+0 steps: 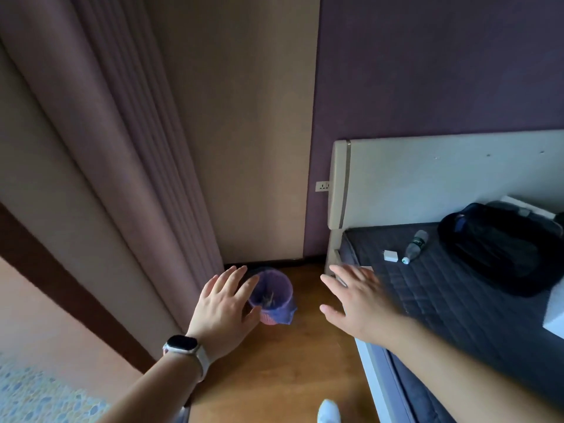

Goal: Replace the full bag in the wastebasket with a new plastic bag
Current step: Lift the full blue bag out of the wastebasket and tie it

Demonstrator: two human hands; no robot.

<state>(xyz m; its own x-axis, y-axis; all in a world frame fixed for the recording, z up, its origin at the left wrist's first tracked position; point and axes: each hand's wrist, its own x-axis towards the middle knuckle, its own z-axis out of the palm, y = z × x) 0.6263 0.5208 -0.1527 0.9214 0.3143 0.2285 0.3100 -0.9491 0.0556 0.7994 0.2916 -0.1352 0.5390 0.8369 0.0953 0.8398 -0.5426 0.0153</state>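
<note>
Both my hands, left (224, 312) and right (360, 303), hung open-fingered over an upright pink wastebasket (271, 317), its purple bag (276, 290) mouth-up.

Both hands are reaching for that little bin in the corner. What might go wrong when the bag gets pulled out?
The wastebasket is small and looks light, so it may lift or tip with the purple bag. Both hands are open: the left hand is nearest, while the right hand could steady it. The curtain and wall crowd the corner, leaving little room. Scraps inside the bag could spill onto the wood floor.
</note>
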